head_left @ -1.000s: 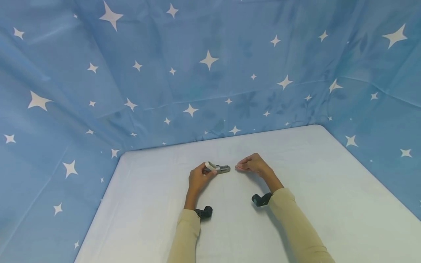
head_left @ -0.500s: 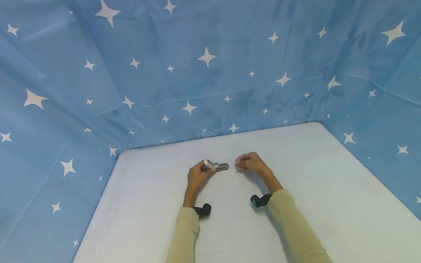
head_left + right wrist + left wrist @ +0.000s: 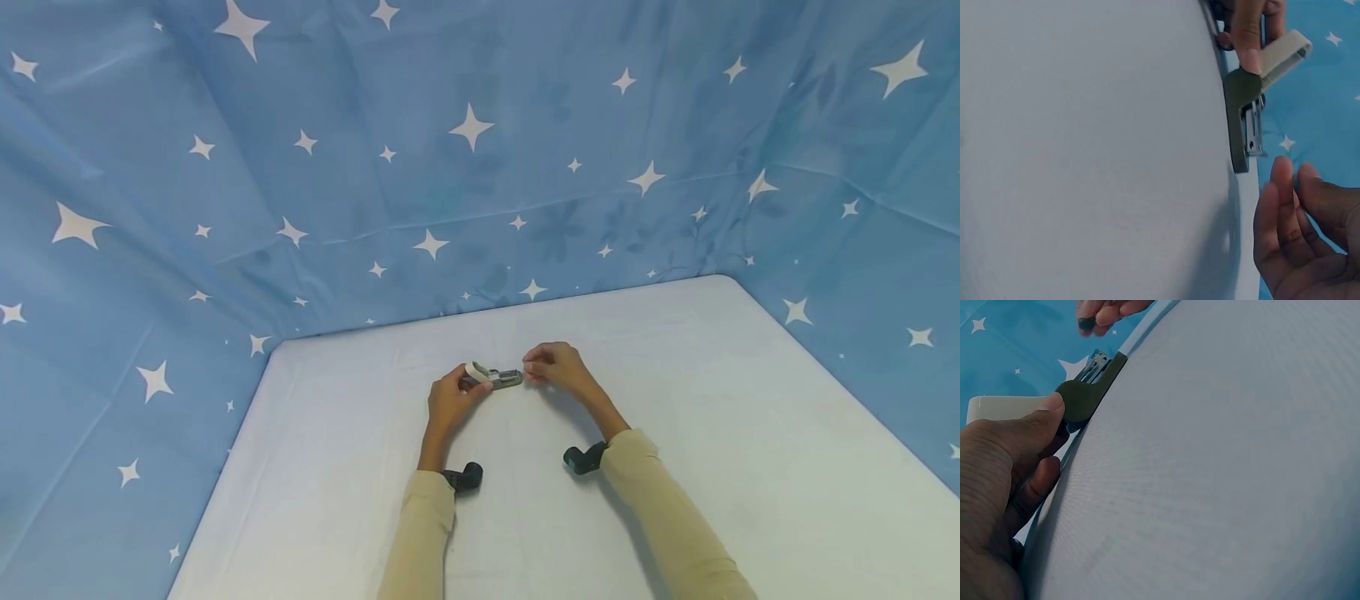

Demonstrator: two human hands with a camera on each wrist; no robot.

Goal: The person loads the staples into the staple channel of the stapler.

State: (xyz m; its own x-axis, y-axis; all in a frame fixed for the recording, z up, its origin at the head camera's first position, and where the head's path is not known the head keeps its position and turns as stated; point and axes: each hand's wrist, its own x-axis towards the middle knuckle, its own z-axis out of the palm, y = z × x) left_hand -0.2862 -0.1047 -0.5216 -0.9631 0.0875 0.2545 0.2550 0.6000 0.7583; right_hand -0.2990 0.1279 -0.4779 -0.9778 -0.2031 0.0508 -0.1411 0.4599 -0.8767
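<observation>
An opened stapler (image 3: pixel 506 379) with a dark green base, a pale lid swung up and a bare metal staple channel (image 3: pixel 1253 131) stands on the white table. My left hand (image 3: pixel 452 402) grips it at the hinge end, thumb (image 3: pixel 1050 406) on the round green side. Just beyond its front end is my right hand (image 3: pixel 557 367), thumb and fingertips brought together. Between them a small dark grey piece (image 3: pixel 1087 324) shows, mostly covered by the fingers; I cannot tell its kind. In the right wrist view these fingertips are apart from the stapler's front.
The white table (image 3: pixel 360 442) has its far edge behind the stapler. A blue curtain (image 3: pixel 337 192) with white stars surrounds it at the back and sides. Black wrist cameras (image 3: pixel 467 477) sit below both hands.
My right hand has moved left, closer to the stapler's front end. The left hand keeps its hold on the stapler, which stays open in about the same place.
</observation>
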